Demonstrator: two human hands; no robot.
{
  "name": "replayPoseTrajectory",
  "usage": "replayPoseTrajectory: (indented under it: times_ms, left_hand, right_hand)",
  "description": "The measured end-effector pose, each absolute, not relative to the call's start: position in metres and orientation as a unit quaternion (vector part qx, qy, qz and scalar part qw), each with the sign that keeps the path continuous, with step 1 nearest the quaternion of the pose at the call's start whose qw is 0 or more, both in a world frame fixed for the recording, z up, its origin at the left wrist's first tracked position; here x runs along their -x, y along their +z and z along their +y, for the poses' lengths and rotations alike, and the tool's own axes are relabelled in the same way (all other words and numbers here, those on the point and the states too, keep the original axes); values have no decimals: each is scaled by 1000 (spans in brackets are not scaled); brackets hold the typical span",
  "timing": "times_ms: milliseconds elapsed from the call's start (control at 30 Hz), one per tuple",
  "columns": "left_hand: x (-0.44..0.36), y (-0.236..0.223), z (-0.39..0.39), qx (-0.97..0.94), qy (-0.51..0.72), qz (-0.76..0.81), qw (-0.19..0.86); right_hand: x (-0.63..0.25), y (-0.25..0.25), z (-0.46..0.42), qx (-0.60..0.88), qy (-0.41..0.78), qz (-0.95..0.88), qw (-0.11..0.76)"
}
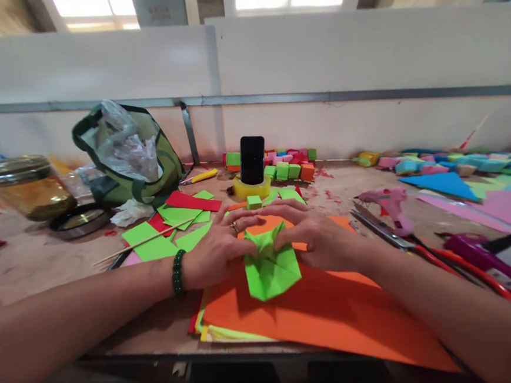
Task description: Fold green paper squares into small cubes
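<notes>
A folded piece of green paper (271,269), creased and partly raised into a shape, is held between my two hands above a stack of orange paper (343,316). My left hand (222,245), with a ring and a dark green bead bracelet on the wrist, grips its left side, thumb on the paper. My right hand (318,235) pinches the upper right part, with the thumb pressing on the folds. The far side of the paper and some fingertips are hidden behind it. A small green paper cube (253,202) sits just beyond my fingers.
Loose green sheets (149,242) and a wooden stick (143,241) lie left. A phone (252,160) stands on a yellow tape roll (251,188) behind. Scissors (380,232) and a pink glue gun (389,208) lie right. A green bag (164,161) and jar (30,188) stand left.
</notes>
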State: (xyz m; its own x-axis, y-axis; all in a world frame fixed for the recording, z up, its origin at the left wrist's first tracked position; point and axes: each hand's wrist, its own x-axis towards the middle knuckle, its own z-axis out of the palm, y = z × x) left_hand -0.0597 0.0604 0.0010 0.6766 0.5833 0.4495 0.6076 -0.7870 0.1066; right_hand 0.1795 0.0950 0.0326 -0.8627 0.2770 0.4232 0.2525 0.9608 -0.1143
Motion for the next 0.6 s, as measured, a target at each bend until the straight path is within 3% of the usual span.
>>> replayPoseTrajectory:
  times_ms: [133,267,367,433,600]
  left_hand:
    - [63,4,60,866,-321,-380,44]
    - [62,8,38,888,-334,-311,59]
    - [55,7,26,917,-264,-286,88]
    - [51,3,28,919,-224,-321,51]
    - [48,-10,51,849,-223,-450,-165]
  right_hand:
    - [-178,38,89,176,-52,-970,160]
    - [-175,30,87,226,-1,-973,51]
    - [-171,24,87,240,83,-967,38]
    - [-171,23,89,265,164,-949,44]
    - [-177,21,107,341,286,-894,49]
